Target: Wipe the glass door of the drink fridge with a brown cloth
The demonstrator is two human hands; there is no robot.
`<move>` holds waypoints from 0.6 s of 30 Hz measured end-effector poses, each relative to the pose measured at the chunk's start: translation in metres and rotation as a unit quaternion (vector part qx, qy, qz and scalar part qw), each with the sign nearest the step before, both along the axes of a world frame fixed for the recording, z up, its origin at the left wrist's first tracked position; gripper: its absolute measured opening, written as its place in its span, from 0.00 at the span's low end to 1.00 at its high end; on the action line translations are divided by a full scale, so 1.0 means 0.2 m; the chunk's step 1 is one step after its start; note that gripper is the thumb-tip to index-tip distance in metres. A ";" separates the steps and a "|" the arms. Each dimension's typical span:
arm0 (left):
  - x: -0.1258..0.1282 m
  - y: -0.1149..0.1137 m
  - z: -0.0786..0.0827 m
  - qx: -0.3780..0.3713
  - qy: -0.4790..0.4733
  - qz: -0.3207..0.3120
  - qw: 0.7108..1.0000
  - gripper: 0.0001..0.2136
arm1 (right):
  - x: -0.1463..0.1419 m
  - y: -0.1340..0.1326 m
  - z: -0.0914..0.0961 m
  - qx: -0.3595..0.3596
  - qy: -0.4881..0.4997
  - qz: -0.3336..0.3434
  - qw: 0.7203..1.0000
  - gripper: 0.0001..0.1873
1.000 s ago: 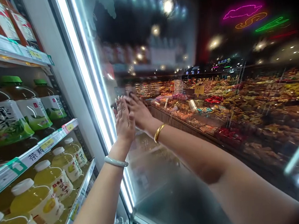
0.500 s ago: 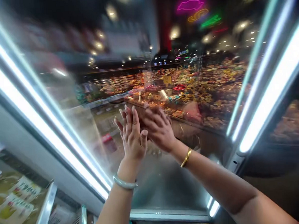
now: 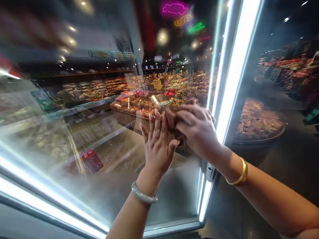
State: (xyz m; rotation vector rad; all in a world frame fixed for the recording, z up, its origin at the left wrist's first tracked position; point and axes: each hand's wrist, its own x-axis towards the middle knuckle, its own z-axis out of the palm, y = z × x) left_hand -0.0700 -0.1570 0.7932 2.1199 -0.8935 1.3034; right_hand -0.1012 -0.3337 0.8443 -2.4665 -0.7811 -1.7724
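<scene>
My left hand [image 3: 158, 145] lies flat against the glass of a fridge door [image 3: 100, 138], fingers stretched upward and close together; a pale bangle circles its wrist. My right hand [image 3: 197, 129] presses on the same glass just to the right, close to the door's lit right edge [image 3: 228, 82], fingers extended leftward; a gold bangle sits on that wrist. Neither hand holds anything. The two hands touch or overlap at the fingertips.
Lit strips run along the door's lower left edge [image 3: 45, 211] and right edge. Through and beyond the glass are store displays of packaged goods [image 3: 158, 97], a round display [image 3: 258, 123] at right, dark floor, and neon signs [image 3: 175, 8] overhead.
The glass door has swung leftward over the drinks shelves, which have left the view. Both hands stayed flat on the glass and now sit near the door's right edge.
</scene>
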 end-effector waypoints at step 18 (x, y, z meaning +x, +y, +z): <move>-0.58 -0.87 -0.08 -0.057 0.049 0.139 0.987 0.38 | -0.10 -0.86 -0.27 0.146 -0.027 0.460 0.875 0.06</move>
